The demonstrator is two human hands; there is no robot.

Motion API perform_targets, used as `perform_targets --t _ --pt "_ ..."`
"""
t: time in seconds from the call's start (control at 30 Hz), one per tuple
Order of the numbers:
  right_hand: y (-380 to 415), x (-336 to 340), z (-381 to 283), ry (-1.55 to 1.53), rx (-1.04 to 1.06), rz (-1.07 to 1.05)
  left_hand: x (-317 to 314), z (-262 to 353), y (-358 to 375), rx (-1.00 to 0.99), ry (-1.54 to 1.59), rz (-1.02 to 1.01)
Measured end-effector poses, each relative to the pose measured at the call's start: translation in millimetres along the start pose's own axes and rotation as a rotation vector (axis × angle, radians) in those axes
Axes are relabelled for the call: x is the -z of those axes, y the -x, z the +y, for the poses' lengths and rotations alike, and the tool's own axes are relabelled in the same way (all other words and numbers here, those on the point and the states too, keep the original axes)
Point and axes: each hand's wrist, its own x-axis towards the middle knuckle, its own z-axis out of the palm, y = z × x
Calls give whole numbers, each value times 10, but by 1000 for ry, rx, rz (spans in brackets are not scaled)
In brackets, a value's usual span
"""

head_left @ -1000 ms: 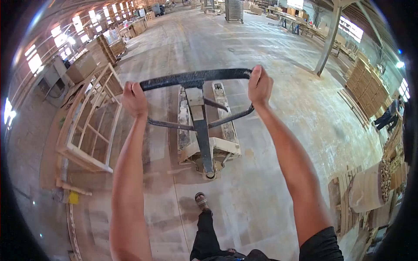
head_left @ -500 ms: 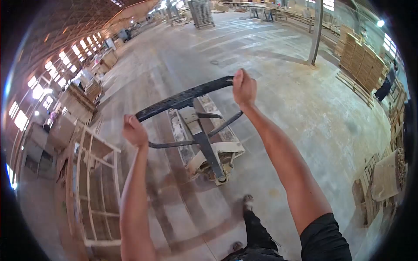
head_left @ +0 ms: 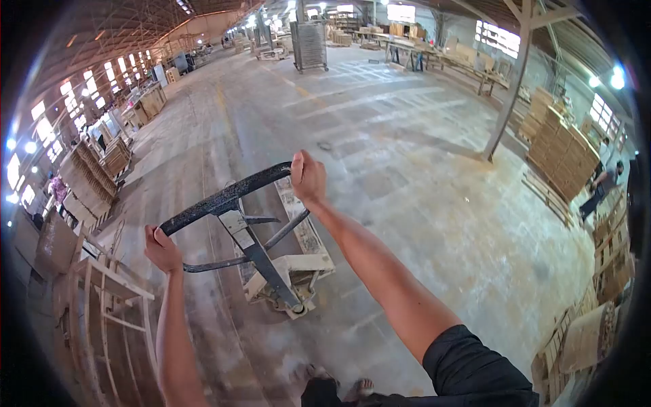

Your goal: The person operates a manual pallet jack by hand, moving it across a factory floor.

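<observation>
Both hands gripped the pallet jack's handle (head_left: 227, 195), a black loop tilted across the view. Left hand (head_left: 161, 248) was closed around its lower left end; right hand (head_left: 307, 178) was clamped on the upper right end. The handle's shaft (head_left: 261, 256) ran down to the jack's base (head_left: 293, 271), which sat on the concrete floor (head_left: 420, 176) just ahead of the person's feet. The forks (head_left: 298, 217) pointed away, lying low on the floor. A wooden frame (head_left: 112, 305) stood at the left, near the left arm. Stacked timber (head_left: 559, 152) stood well off to the right beside a steel post (head_left: 508, 95).
</observation>
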Motion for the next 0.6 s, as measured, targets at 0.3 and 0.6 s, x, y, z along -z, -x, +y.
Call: perform_targets --t 0.3,0.6 --pt "-1373 -2137 1058 -17 59 11 -2463 -1586 -1613 -56 -12 134" --pt "-3090 -4022 2592 94 -60 75 -5265 -2951 -2900 541 770 -151"
